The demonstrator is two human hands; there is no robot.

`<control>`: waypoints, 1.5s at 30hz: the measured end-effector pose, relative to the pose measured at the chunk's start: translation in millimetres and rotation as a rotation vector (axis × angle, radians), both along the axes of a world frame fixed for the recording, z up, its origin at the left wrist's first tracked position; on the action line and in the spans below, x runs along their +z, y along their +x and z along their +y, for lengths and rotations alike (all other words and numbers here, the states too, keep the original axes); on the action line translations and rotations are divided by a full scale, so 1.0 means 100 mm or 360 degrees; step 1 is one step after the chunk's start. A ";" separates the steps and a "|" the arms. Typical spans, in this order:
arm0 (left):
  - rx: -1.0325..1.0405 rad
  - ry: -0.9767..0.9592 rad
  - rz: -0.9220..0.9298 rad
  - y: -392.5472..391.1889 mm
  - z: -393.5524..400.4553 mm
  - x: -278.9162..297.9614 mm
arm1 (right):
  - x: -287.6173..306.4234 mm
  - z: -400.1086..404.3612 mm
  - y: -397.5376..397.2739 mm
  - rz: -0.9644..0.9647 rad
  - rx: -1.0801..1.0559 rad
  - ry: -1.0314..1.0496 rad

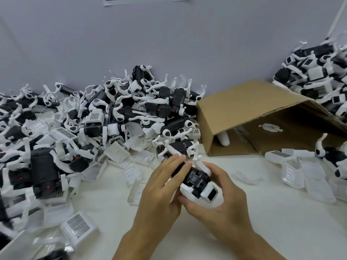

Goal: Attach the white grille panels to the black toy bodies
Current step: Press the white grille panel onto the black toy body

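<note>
White table (262,212) against a pale wall carries heaps of black toy bodies (105,117) and loose white grille panels (79,227) beside a tipped cardboard box (244,109). Near the middle, the left hand (161,186) and right hand (219,199) both grip one black toy body (197,180) with a white panel (210,193) on it.

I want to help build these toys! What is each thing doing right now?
Left hand: fingers lie over the toy body.
Right hand: fingers curled under the toy body.
Toy body: lifted off the table, held in both hands.
Cardboard box: tipped on its side, open.
Loose grille panel: lying on the table.
</note>
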State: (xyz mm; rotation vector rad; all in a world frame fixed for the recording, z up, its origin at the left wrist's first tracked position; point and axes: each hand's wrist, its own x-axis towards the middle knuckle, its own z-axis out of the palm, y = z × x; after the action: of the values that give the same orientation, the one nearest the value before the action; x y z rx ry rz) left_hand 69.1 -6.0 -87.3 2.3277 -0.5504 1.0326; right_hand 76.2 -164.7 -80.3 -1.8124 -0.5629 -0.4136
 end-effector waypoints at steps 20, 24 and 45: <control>0.0159 -0.0379 -0.0304 0.01 0.01 -0.05 | 0.01 0.02 0.00 0.0498 0.0112 0.0492; 0.0125 -0.1115 -0.0126 -0.03 0.00 0.05 | -0.02 0.02 0.04 0.0461 -0.0002 0.0623; -0.0964 -0.2916 0.1529 -0.08 -0.18 0.15 | -0.12 0.06 -0.01 -0.0333 0.0222 -0.0065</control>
State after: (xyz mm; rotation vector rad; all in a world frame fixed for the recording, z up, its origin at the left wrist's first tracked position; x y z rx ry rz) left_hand 60.7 -23.6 -72.3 0.6296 0.1640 -0.1432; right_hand 75.2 -158.4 -92.1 -1.7672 -0.8431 -0.5028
